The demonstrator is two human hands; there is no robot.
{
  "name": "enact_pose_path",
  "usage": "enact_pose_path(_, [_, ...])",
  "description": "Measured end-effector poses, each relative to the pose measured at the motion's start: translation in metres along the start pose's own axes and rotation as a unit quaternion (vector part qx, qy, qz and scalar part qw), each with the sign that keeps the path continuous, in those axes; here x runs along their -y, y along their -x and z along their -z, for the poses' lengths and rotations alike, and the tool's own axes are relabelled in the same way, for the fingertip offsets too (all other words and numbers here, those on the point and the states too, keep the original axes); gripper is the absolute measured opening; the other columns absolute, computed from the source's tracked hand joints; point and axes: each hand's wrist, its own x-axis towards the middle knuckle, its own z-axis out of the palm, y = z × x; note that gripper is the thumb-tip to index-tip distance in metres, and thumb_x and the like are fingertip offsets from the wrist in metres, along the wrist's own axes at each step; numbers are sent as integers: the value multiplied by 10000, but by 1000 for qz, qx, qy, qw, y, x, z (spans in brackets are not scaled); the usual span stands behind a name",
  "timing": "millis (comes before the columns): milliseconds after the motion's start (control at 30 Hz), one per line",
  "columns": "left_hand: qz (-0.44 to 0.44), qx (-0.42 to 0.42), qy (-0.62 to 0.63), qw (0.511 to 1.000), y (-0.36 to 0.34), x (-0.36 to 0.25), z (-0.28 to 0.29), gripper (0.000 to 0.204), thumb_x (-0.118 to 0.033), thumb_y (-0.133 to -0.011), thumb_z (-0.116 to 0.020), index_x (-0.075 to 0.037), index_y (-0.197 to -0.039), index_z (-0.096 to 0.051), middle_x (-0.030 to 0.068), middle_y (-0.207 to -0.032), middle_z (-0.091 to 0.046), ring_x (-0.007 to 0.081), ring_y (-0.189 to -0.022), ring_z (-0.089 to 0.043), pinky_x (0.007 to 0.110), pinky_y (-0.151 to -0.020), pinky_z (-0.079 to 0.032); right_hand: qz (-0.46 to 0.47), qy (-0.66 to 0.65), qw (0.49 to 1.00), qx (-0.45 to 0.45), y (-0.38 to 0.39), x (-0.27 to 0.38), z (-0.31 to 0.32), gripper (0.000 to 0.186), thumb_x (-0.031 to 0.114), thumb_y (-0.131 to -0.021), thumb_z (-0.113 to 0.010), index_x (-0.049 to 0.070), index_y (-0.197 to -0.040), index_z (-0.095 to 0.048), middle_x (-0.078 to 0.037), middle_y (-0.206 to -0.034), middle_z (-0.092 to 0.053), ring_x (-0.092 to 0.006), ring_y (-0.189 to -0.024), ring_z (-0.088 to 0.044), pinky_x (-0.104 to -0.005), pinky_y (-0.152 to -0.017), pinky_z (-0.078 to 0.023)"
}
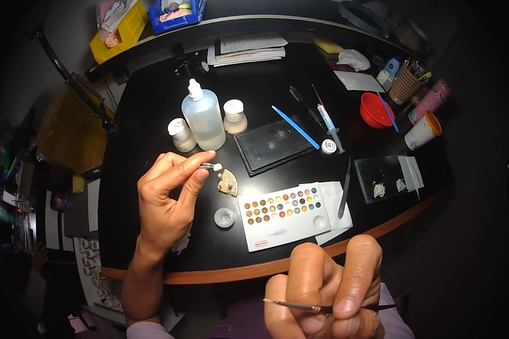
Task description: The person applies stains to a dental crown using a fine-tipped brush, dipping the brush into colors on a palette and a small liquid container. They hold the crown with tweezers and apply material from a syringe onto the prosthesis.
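Observation:
Between thumb and forefinger, my left hand (167,198) pinches a small metal holder with a white tooth crown (217,167) at its tip. Just right of it lies a honeycomb firing tray (227,182) with small pegs. My right hand (328,285), close to the camera beyond the table's front edge, grips a fine paintbrush (300,307), its pale tip pointing left. A white palette (297,236) with rows of coloured paint wells rests on the table between the hands. Left of the palette stands a small clear glass dish (224,217).
Behind my left hand stand a large clear bottle (203,116) and two white-lidded jars (181,135). A black slab (274,144) carries a blue stick (294,127). Farther right are a syringe (329,121), a red bowl (375,111), a cup (423,131) and a dark plate (373,169).

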Motion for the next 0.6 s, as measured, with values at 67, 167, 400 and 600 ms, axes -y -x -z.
enact_pose_path(67, [-8,-3,6,1000,-1,0,-1,238,-47,-939,-748,-45,-1174,-787,42,-785,-649,127,-749,-565,272,-695,-455,48,-3,998,26,-11,-5,3,169,-36,-970,-574,-6,-1129,-527,-228,-1052,-528,-329,-931,-654,-511,-658,-672])
enact_pose_path(167, [-9,0,1,1000,0,0,-1,236,-46,-936,-750,-44,-1170,-788,43,-788,-653,129,-748,-567,275,-695,-457,60,10,997,46,-13,-7,10,189,-60,-950,-568,-23,-1130,-524,-239,-1033,-537,-354,-926,-680,-528,-610,-698])
enact_pose_path(400, [-6,3,-1,1000,-2,-4,-5,242,-32,-927,-751,-39,-1166,-788,44,-783,-653,132,-748,-569,277,-700,-458,39,49,991,119,-13,4,23,164,-73,-952,-573,-24,-1107,-543,-243,-1050,-547,-357,-919,-671,-457,-632,-698])
enact_pose_path(600, [10,-8,25,1000,7,1,4,256,-13,-916,-754,-37,-1168,-787,55,-808,-678,138,-760,-597,271,-701,-476,-4,119,991,-56,-18,11,4,133,59,-1035,-574,54,-1095,-455,-170,-1054,-484,-295,-1001,-555,-451,-560,-693])
